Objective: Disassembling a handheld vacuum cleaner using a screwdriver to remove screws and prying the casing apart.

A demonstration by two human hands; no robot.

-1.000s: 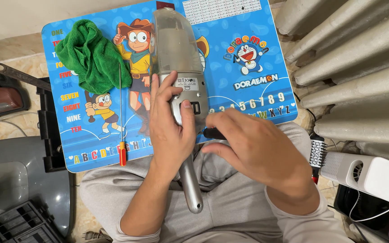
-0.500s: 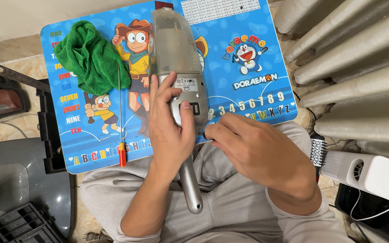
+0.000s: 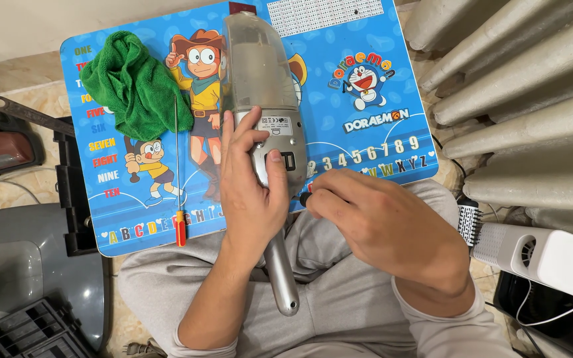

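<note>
— Head view: what are the 2 hands doing?

— The left hand (image 3: 250, 192) has its grip clamped on a grey handheld vacuum (image 3: 266, 113), thumb pressed on the body. The vacuum lies lengthwise on a blue cartoon lap worktop (image 3: 366, 66), its handle (image 3: 281, 278) hanging over the person's lap.

— And the right?

— The right hand (image 3: 382, 229) has its fingers pinched together on a small dark tool (image 3: 304, 197), tip just beside the vacuum's side.

— What else is there?

— A green cloth (image 3: 134, 86) lies on the worktop's left part, with 1 red-handled screwdriver (image 3: 178, 192) beside it. A white fan (image 3: 542, 255) sits on the right.
</note>
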